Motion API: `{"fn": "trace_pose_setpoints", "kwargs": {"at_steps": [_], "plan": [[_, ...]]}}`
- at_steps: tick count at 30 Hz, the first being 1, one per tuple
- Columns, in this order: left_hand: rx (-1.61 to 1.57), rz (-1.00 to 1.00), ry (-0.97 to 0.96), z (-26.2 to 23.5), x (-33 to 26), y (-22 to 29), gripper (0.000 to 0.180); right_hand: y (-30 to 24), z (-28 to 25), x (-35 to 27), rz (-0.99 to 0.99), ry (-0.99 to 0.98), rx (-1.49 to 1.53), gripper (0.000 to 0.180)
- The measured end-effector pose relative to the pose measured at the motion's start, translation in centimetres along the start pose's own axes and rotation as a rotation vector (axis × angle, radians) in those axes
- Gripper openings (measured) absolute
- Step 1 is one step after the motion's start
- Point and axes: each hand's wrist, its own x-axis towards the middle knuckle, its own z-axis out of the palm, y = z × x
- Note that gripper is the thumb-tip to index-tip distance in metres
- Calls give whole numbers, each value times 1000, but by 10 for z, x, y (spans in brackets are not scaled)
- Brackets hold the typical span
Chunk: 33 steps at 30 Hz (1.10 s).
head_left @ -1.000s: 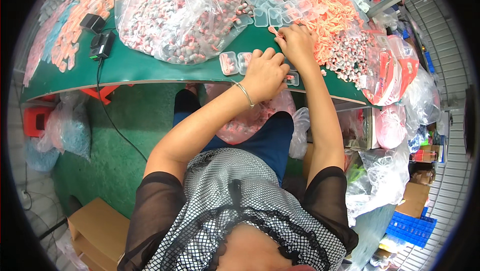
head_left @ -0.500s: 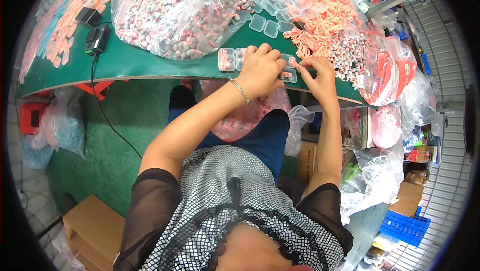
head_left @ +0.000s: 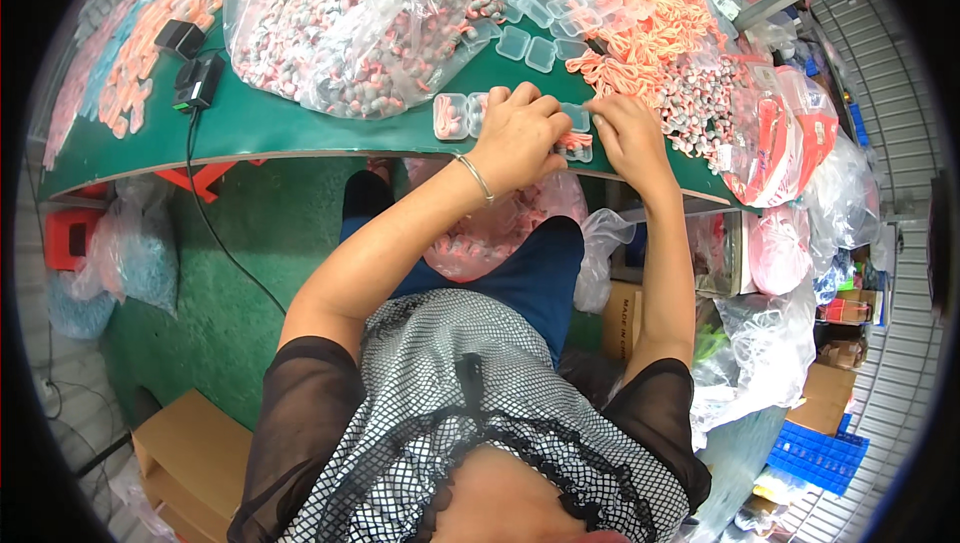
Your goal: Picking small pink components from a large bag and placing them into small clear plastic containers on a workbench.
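- Two hands meet at the near edge of the green table (head_left: pixel 300 133): the left hand (head_left: pixel 520 133) covers a small clear case (head_left: pixel 575 138), the right hand (head_left: pixel 625 133) pinches at its right end.
- The case lies with its long axis along this edge, between both hands; how tightly either hand grips I cannot tell.
- A second filled case (head_left: pixel 450 115) sits just left of the left hand.
- Free room is little: a big bag of pieces (head_left: pixel 350 23) is behind, an orange cord heap (head_left: pixel 640 13) toward the far right.

Two hands (head_left: pixel 570 133) (both at the table's edge), two black adapters (head_left: pixel 190 63), one red stool (head_left: pixel 68 238).
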Motion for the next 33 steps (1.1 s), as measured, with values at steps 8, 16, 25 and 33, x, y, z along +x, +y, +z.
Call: {"fn": "trace_pose_setpoints", "kwargs": {"at_steps": [8, 16, 25, 33], "plan": [[-11, -34, 30, 0, 0, 3, 57, 1, 12, 5, 38, -7, -69, 19], [-9, 3, 101, 1, -2, 0, 56, -11, 4, -18, 80, 121, 265, 20], [65, 163, 146, 11, 3, -3, 21, -18, 14, -40, 13, 151, 253, 32], [51, 159, 104, 11, 3, -8, 19, -23, 23, -38, 55, 218, 301, 24]]}}
